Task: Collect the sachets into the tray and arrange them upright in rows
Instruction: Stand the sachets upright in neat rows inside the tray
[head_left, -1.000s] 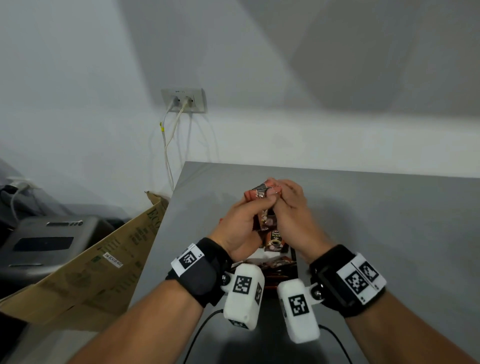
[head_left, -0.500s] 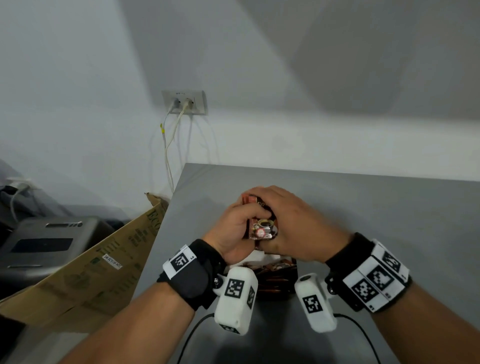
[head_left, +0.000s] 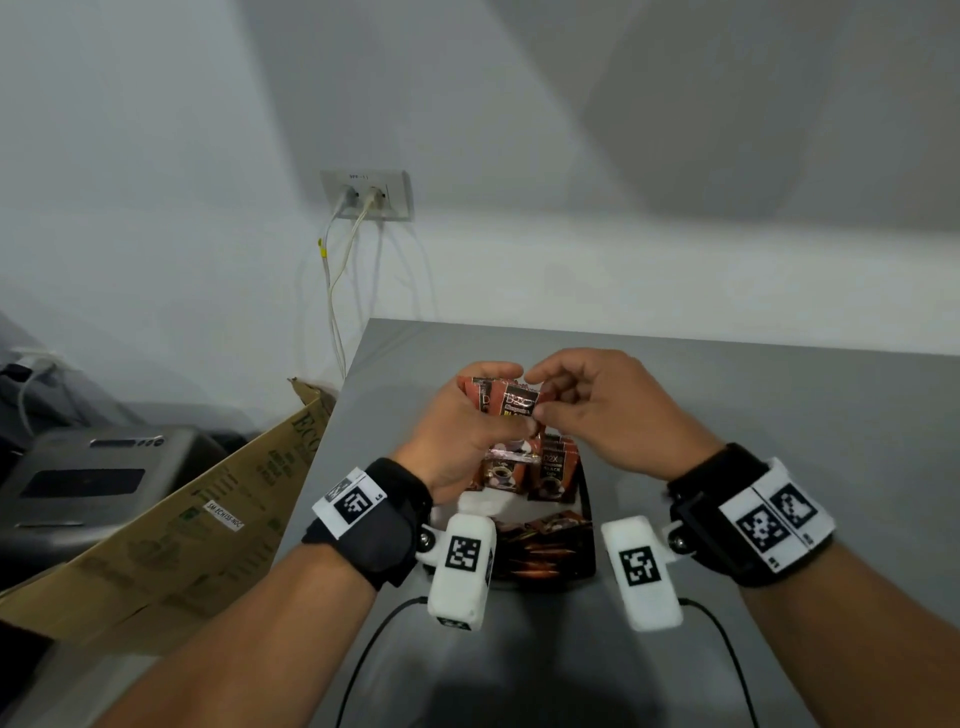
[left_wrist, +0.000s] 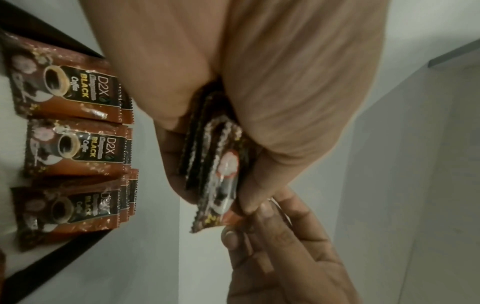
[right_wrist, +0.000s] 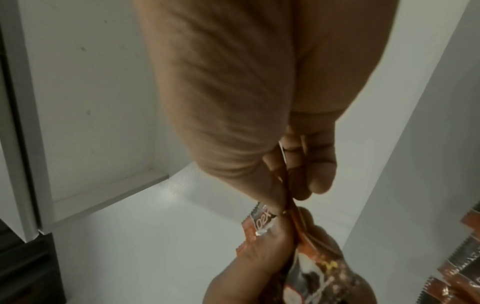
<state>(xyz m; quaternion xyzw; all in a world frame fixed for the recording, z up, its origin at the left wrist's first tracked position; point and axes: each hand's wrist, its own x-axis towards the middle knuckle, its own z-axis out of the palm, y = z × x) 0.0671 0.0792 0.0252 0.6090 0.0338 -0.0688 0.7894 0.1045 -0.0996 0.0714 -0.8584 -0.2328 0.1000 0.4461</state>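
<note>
My left hand grips a small stack of brown and black coffee sachets above the grey table. In the left wrist view the stack of sachets is clamped between thumb and fingers. My right hand pinches the top sachet's edge; the right wrist view shows that pinched sachet between thumb and forefinger. Below the hands a black tray holds upright sachets in a row. The left wrist view shows these standing sachets as three leaning stacks.
A cardboard box leans at the table's left edge, with a grey machine beyond it. A wall socket with white cables sits behind the table. Bare grey tabletop spreads to the right of the tray.
My hands have spread apart a little: the right hand no longer covers the stack and now pinches its top sachet. The stack has turned so its printed face shows.
</note>
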